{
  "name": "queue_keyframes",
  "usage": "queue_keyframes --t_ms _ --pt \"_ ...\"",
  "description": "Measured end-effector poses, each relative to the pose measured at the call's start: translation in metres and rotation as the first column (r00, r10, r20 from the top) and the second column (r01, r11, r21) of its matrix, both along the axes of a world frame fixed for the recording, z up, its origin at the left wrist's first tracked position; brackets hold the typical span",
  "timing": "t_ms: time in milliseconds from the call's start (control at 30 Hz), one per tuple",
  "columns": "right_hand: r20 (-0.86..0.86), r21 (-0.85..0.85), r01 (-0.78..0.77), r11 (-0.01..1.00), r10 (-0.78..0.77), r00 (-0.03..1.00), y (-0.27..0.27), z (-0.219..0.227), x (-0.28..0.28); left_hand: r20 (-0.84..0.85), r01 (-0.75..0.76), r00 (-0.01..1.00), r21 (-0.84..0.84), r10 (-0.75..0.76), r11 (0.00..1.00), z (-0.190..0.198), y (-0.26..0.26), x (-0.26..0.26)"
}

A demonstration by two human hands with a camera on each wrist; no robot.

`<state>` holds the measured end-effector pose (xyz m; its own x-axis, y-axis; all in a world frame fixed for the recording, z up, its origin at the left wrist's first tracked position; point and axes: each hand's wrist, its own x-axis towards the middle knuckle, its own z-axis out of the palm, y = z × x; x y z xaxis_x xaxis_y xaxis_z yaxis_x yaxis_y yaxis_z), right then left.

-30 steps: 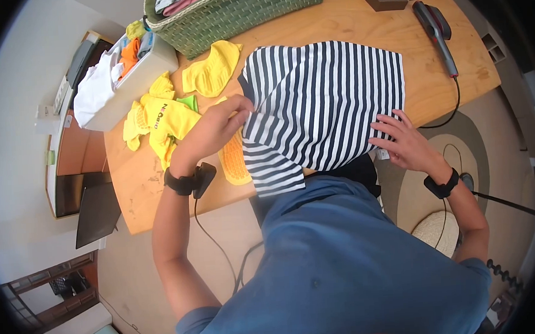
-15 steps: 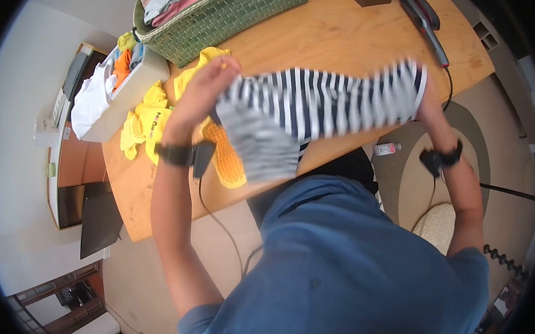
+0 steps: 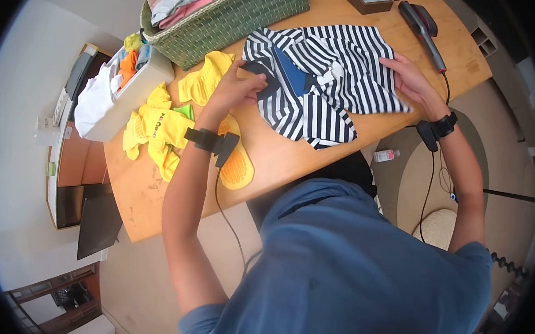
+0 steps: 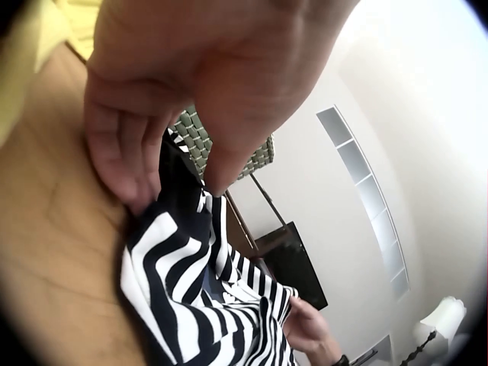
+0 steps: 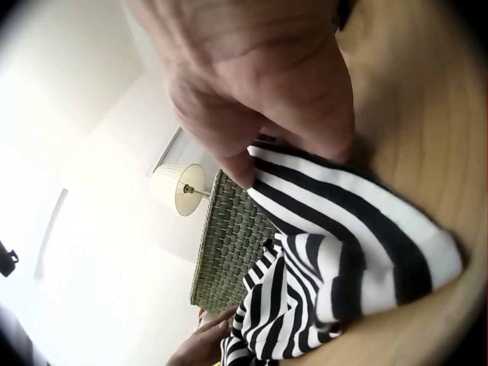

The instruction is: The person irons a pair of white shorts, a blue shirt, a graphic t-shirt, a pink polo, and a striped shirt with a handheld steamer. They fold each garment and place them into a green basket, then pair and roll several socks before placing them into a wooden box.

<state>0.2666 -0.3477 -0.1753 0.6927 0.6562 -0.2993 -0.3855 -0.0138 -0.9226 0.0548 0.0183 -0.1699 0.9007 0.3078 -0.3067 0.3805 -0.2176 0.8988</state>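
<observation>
A black-and-white striped shirt [image 3: 365, 69] lies rumpled on the wooden table, a blue patch showing near its middle. My left hand [image 3: 235, 89] pinches its dark collar area at the left; in the left wrist view the thumb and fingers of that hand [image 4: 183, 99] close on the dark cloth. At the opposite edge my right hand [image 3: 412, 81] grips the striped cloth, and in the right wrist view the hand [image 5: 267, 99] has the hem between thumb and fingers. Left of the shirt lie yellow garments [image 3: 167, 129] and a yellow sock with orange dots [image 3: 236, 163].
A green woven basket [image 3: 234, 28] of clothes stands at the back, beside a white bin [image 3: 102, 113] with more clothes. At the back right are a brown box [image 3: 368, 5] and a corded black appliance [image 3: 423, 35]. A bottle [image 3: 386, 155] is on the floor.
The striped shirt, spread flat at first, was lifted and swung, and now lies rumpled with another side showing. My right hand, earlier resting on the cloth with spread fingers, now grips its edge.
</observation>
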Motion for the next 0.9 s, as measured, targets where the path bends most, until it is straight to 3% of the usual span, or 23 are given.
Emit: queue_keyframes --t_ms 167,267,367,467,533,633,700,767,800,833,900 --pt "0.078 0.006 -0.021 1.0 0.021 0.997 -0.002 0.003 -0.002 0.051 -0.001 0.999 0.157 -0.007 0.988 0.0 -0.018 0.016" --pt "0.109 0.0 -0.021 1.0 0.021 0.994 -0.001 0.01 -0.004 0.015 0.042 0.999 0.34 -0.05 0.94 -0.002 -0.023 0.022" --pt "0.14 0.008 -0.006 1.0 0.005 0.99 -0.002 0.01 -0.002 -0.033 0.166 0.986 0.339 -0.165 0.926 0.005 -0.023 0.022" --pt "0.138 0.032 -0.002 0.999 -0.003 0.99 -0.007 0.013 0.006 0.084 0.166 0.98 0.168 -0.182 0.972 0.001 -0.018 0.02" --pt "0.235 0.122 -0.017 0.992 -0.012 0.972 -0.017 0.029 0.018 0.295 0.149 0.948 -0.097 -0.115 0.984 0.009 -0.007 0.017" --pt "0.362 0.281 -0.009 0.96 -0.098 0.927 -0.029 0.076 0.035 0.491 0.184 0.867 -0.473 0.084 0.862 0.065 -0.006 0.005" --pt "0.389 0.357 -0.065 0.932 -0.085 0.917 -0.035 0.117 0.044 0.626 0.321 0.776 -0.497 0.077 0.806 0.1 0.008 -0.002" --pt "0.439 0.425 -0.128 0.896 -0.08 0.895 -0.044 0.155 0.059 0.709 0.27 0.671 -0.504 0.215 0.82 0.134 0.006 -0.006" --pt "0.519 0.386 -0.198 0.901 -0.034 0.854 -0.057 0.168 0.076 0.752 0.318 0.635 -0.465 0.178 0.826 0.149 0.009 -0.009" --pt "0.519 0.45 -0.093 0.888 -0.175 0.836 -0.062 0.18 0.082 0.79 0.364 0.596 -0.423 0.141 0.83 0.159 0.015 -0.014" --pt "0.718 0.524 -0.176 0.833 -0.321 0.617 -0.002 0.22 -0.012 0.815 0.289 0.554 -0.379 0.17 0.879 0.175 0.026 -0.02"
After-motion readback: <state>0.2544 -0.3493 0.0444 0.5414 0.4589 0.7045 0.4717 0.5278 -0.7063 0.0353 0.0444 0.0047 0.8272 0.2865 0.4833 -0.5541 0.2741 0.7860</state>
